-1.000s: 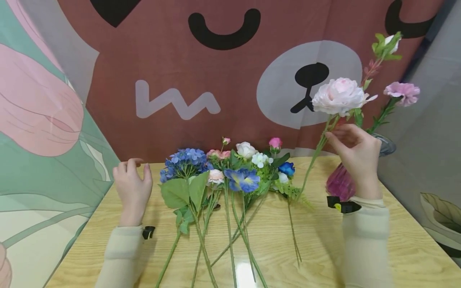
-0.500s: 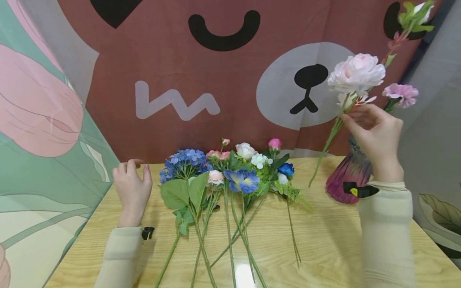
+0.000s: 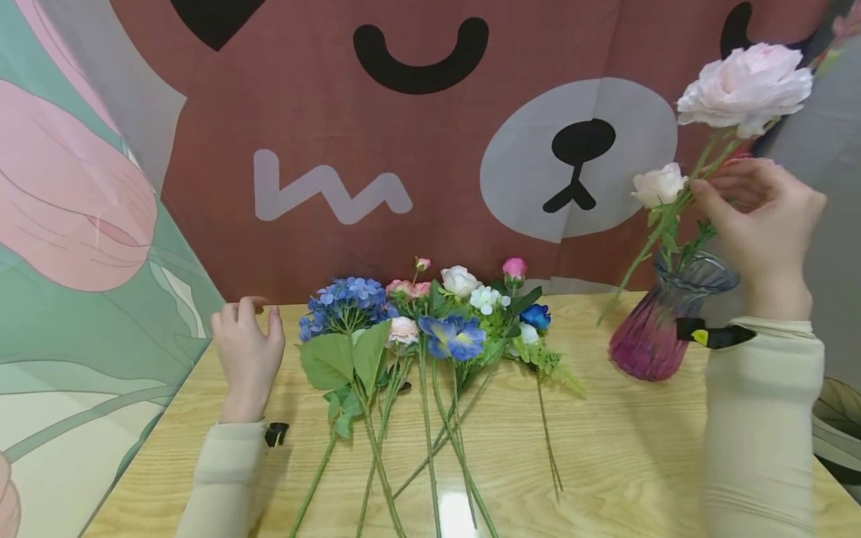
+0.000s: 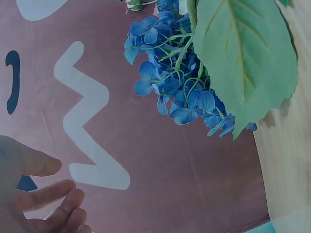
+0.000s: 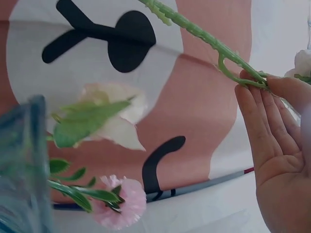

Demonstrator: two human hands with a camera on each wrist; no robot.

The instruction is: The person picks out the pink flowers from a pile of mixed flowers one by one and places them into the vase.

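My right hand (image 3: 773,224) pinches the green stem (image 5: 209,43) of a large pale pink peony (image 3: 747,88) between thumb and fingers. The peony is held high, its stem slanting down left with the lower end above the table. Below and left of this hand stands a glass vase (image 3: 646,340), pink at the base and bluish at the flared mouth. A smaller pale rose (image 3: 659,185) leans out of it. A pink carnation (image 5: 119,204) shows beside the vase glass in the right wrist view. My left hand (image 3: 247,351) stays at the table's left, fingers loosely bent, holding nothing.
Mid-table lies a row of artificial flowers: a blue hydrangea (image 3: 350,299) with broad leaves, a blue-and-yellow flower (image 3: 452,336), a white rose (image 3: 460,280) and several others. Their stems point toward the front edge. A printed cloth (image 3: 323,112) hangs behind the wooden table (image 3: 592,463).
My right hand has carried the peony rightward and up, its stem end moving toward the vase. The vase and its pale rose are now less covered. My left hand stays put.
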